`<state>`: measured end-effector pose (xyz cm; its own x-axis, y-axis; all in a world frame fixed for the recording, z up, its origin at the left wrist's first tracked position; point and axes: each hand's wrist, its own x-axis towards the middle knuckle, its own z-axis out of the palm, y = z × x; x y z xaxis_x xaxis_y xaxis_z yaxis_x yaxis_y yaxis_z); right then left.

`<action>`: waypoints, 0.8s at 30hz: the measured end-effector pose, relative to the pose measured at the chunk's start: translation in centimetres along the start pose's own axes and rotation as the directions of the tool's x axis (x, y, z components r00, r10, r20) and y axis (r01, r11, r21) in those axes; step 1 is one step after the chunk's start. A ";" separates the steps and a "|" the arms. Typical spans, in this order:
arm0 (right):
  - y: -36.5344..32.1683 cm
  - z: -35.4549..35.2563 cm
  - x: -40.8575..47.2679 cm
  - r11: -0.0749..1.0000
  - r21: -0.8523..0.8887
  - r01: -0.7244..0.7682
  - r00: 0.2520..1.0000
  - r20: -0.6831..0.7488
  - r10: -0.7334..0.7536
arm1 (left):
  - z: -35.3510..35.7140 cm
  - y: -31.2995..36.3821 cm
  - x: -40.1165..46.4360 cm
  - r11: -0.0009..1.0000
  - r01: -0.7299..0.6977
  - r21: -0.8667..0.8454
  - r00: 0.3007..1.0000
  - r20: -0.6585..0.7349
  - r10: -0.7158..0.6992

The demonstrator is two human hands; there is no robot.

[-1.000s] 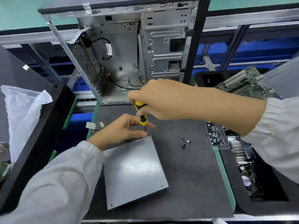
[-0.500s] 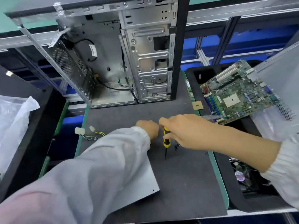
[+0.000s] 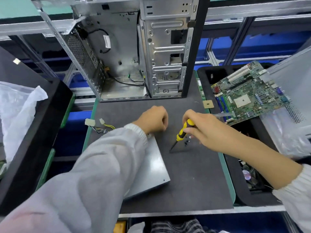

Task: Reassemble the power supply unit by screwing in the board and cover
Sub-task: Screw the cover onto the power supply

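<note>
Screw pickup appears in hand: right hand [image 3: 200,128] grips the screwdriver [image 3: 182,131] beside loose screws [image 3: 187,142] at frame centre. Left hand [image 3: 155,119] is curled, holding nothing visible. Power supply cover [image 3: 155,167] lies lower centre; next, a screw needs seating at a cover hole.

I can read no text anywhere from here. The white paper label [image 3: 107,41] hanging on the black cable inside the open grey metal computer case [image 3: 161,47] carries dark print, but it is too blurred for me to make out. The green printed circuit board [image 3: 249,93] at my right shows white markings and a pale square socket, none legible. The small tan square chip [image 3: 208,104] lying on the dark mat [image 3: 193,174] shows no readable marking either.
</note>
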<state>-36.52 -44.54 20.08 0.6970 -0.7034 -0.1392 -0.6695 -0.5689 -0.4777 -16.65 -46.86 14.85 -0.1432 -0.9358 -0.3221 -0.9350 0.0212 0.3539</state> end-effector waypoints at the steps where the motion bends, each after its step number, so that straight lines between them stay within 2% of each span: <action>1: -0.2 0.0 -0.6 0.997 0.069 -0.020 1.000 -0.022 0.022 | -0.8 -0.1 -1.5 0.990 -0.053 -0.133 0.995 -0.094 0.041; 4: -1.3 -0.2 -2.8 0.971 0.239 -0.011 0.984 -0.168 0.052 | -1.0 -0.6 -8.3 0.854 -0.227 -0.468 0.948 -0.307 0.084; 6: -2.2 -0.4 -4.6 0.946 0.320 0.046 0.956 -0.289 0.051 | 1.1 -0.6 -13.1 0.756 -0.276 -0.594 0.929 -0.366 0.051; 8: -3.3 -0.5 -6.3 0.921 0.375 0.104 0.933 -0.356 0.040 | 3.7 -0.4 -16.4 0.708 -0.291 -0.643 0.917 -0.399 0.015; 12: -4.9 0.1 -8.8 0.884 0.448 0.135 0.931 -0.362 0.041 | 7.4 0.2 -17.6 0.801 -0.225 -0.554 0.896 -0.440 -0.053; 15: -5.5 0.9 -9.8 0.898 0.419 0.132 0.929 -0.368 0.035 | 8.6 0.6 -17.9 0.825 -0.182 -0.535 0.873 -0.474 -0.115; 20: -5.8 1.4 -10.9 0.902 0.419 0.105 0.919 -0.387 0.073 | 8.9 1.2 -17.6 0.877 -0.150 -0.456 0.858 -0.501 -0.114; 24: -5.7 1.3 -11.6 0.915 0.391 0.101 0.906 -0.417 0.079 | 8.9 1.4 -17.3 0.886 -0.131 -0.446 0.877 -0.469 -0.106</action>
<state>-40.47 -32.53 23.26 0.4717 -0.8593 0.1980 -0.4416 -0.4245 -0.7904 -18.32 -27.48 13.08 0.1254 -0.9879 0.0914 -0.6648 -0.0153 0.7468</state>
